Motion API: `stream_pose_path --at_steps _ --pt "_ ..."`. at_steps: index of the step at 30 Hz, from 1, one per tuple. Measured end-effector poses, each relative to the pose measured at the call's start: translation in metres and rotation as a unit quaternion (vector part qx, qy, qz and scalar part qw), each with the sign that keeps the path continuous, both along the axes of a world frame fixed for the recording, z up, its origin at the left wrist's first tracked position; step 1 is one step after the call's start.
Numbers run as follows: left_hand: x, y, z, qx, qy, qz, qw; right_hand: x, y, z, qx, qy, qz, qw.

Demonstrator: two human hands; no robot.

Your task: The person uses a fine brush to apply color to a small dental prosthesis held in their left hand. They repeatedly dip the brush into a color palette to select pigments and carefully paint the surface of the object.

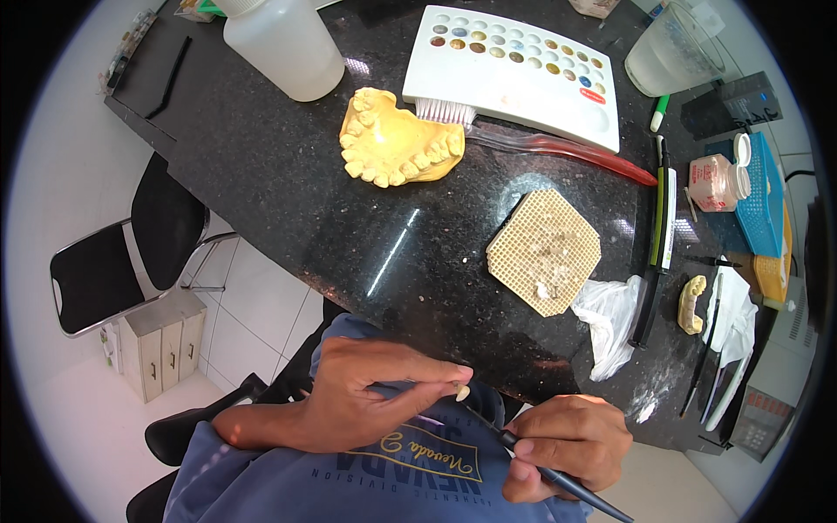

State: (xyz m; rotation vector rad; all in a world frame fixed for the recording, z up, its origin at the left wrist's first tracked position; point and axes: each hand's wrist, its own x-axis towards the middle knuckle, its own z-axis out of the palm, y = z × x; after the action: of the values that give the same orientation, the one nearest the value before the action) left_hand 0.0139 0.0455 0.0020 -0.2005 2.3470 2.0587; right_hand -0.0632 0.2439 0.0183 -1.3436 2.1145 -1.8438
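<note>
Surface (pixel 288 227): black speckled stone, polished to a gloss
Light streak (pixel 392 253): long white reflection on the stone
Chair (pixel 98 281): black seat and back, bright metal frame, left of the surface
Cabinet (pixel 171 350): low, pale, 3 fronts with handles, near the chair
Floor (pixel 261 305): white tiles, dark joints
Wall (pixel 61 157): plain white, far left

The left hand (pixel 366 383) pinches a tiny piece (pixel 462 394) (cream-coloured); the right hand (pixel 580 436) holds a dark tool (pixel 584 494).
</note>
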Motion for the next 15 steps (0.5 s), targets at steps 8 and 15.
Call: stream_pose_path --at_steps 8,15 --pt "0.0000 -0.0005 0.0005 0.001 -0.001 -0.004 1.000 0.0005 0.0011 0.0008 0.001 -0.005 -0.002 1.000" --pt "0.0000 -0.0007 0.0005 0.006 -0.002 -0.003 1.000 -0.0043 0.0000 0.0010 -0.004 -0.020 0.024 0.999"
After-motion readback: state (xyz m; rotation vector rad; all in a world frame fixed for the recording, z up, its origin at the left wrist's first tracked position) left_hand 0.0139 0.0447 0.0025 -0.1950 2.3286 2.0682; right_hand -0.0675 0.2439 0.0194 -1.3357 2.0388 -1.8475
